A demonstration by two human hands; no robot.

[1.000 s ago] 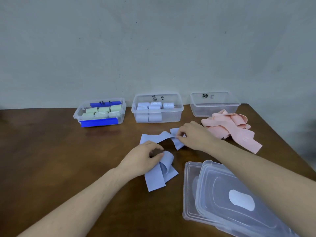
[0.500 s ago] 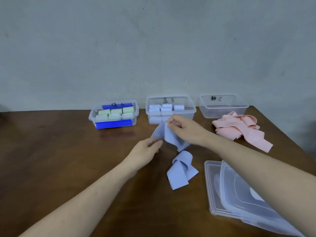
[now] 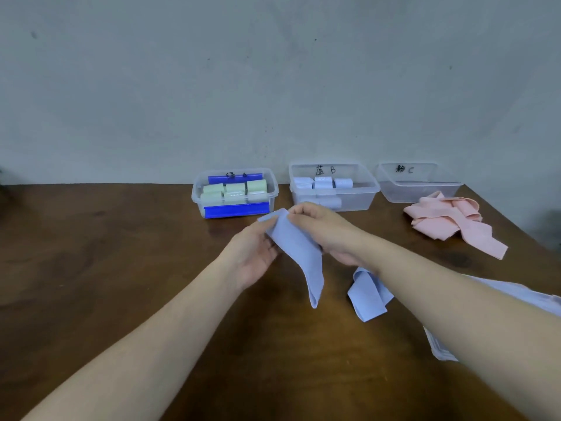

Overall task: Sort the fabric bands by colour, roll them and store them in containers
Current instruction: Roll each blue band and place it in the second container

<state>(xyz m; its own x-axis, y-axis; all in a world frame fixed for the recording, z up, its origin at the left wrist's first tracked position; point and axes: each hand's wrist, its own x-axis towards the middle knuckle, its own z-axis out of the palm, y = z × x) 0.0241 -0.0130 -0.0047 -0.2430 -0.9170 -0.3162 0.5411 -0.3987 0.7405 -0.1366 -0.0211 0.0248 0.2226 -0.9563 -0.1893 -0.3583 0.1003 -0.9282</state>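
Band: soft blue fabric band [image 3: 299,253], limp, pinched by left hand [image 3: 253,253] and right hand [image 3: 324,230].
Hidden: clear lids [image 3: 440,347], mostly behind right forearm.

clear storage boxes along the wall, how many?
3. The left box holds green rolls, the middle box marked B holds blue rolls, and the right box marked C looks empty. All sit at the table's far edge; none seems hidden.

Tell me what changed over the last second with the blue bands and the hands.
The left hand let go of the folded blue band on the table and joined the right hand on the other blue band, now lifted and hanging from both. The folded band, pink bands and three containers did not move.
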